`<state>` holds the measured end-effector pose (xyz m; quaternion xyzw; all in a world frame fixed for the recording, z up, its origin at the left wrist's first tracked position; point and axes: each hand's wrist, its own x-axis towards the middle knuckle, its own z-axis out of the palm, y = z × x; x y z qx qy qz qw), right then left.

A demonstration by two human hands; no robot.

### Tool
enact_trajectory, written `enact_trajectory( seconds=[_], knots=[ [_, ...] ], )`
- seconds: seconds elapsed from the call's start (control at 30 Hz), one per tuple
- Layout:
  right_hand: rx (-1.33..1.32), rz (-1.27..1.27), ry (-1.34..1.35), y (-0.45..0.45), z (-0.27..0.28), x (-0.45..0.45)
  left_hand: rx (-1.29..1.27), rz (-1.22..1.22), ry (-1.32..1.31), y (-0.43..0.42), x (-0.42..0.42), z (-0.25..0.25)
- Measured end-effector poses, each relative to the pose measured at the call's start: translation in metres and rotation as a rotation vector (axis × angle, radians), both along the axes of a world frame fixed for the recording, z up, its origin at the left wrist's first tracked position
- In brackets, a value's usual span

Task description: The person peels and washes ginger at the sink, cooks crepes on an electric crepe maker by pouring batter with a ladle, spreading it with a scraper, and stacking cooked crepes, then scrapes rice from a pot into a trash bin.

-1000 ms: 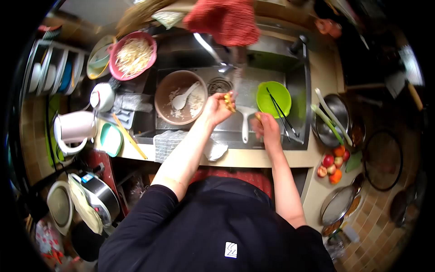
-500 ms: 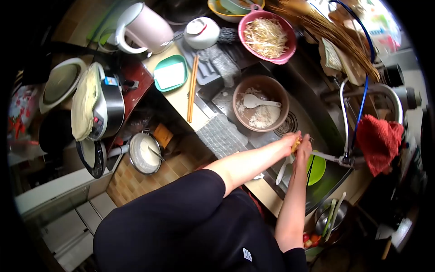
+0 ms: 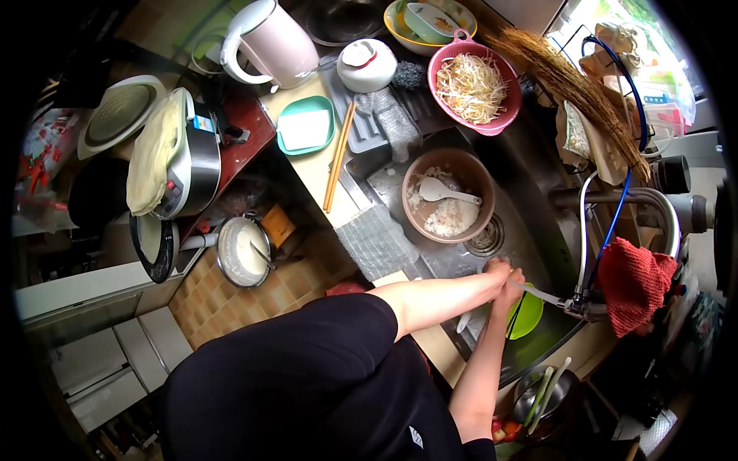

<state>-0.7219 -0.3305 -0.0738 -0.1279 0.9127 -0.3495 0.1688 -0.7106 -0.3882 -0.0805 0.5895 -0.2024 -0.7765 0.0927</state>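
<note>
The tap spout [image 3: 546,295] ends just beside the grip of the left hand [image 3: 497,270] and the right hand [image 3: 513,284], which meet; how far each closes, and on what, I cannot tell. The green bowl [image 3: 528,317] is near, at the grip's right; the brown bowl [image 3: 476,170], at its left.

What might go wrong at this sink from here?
The right forearm passes close by the green bowl, so a turn might tip it. Splashes around the hands could reach the open brown bowl. The wooden chopsticks lie with one end near the counter's edge; a nudge may drop them.
</note>
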Motion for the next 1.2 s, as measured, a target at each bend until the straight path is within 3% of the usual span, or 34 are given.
enact_trajectory(
  seconds=[0.03, 0.1, 0.17, 0.2, 0.27, 0.33, 0.5, 0.6, 0.7, 0.8, 0.9, 1.0, 1.1, 1.17, 1.2],
  knots=[
    [-0.112, 0.043, -0.041, 0.002, -0.005, 0.001, -0.033, 0.062, -0.040, 0.003, -0.003, -0.004],
    [-0.336, 0.127, -0.147, 0.003, -0.010, 0.004, 0.254, 0.220, 0.142, -0.003, -0.006, -0.011],
    [-0.444, -0.061, -0.392, -0.013, 0.035, 0.026, 0.446, 0.210, 0.231, -0.024, 0.000, -0.009],
    [-0.463, -0.159, -0.534, -0.020, 0.059, 0.033, 0.414, 0.156, 0.207, -0.026, 0.002, -0.008],
    [-0.501, -0.175, -0.442, -0.006, 0.012, 0.024, 0.380, 0.074, 0.233, -0.010, 0.000, -0.045],
    [-0.436, -0.138, -0.299, -0.008, 0.006, 0.023, 0.403, -0.002, 0.224, -0.010, 0.002, -0.049],
    [0.065, 0.046, 0.101, -0.020, 0.046, 0.029, 0.692, -0.082, 0.273, -0.024, 0.011, -0.030],
    [0.203, 0.188, 0.211, -0.020, 0.044, 0.027, 0.776, -0.066, 0.334, -0.029, 0.016, -0.014],
    [0.179, 0.282, 0.281, -0.019, 0.043, 0.031, 0.711, -0.055, 0.326, -0.038, 0.021, -0.003],
    [-0.124, 0.293, 0.197, -0.023, 0.055, 0.044, 0.724, -0.053, 0.371, -0.049, 0.022, -0.004],
    [-0.246, 0.251, 0.220, -0.022, 0.048, 0.047, 0.657, -0.080, 0.487, -0.045, 0.024, -0.017],
    [-0.124, 0.216, 0.290, -0.013, 0.017, 0.029, 0.521, -0.155, 0.513, -0.031, 0.028, -0.029],
    [-0.259, -0.069, -0.034, -0.011, 0.022, 0.024, 0.352, -0.174, 0.386, -0.019, 0.029, -0.022],
    [-0.133, -0.150, -0.100, 0.004, -0.031, -0.001, 0.473, -0.277, 0.444, -0.028, 0.035, 0.011],
    [-0.242, -0.221, -0.364, 0.010, -0.046, -0.009, 0.468, -0.247, 0.467, -0.020, 0.030, 0.000]
  ],
)
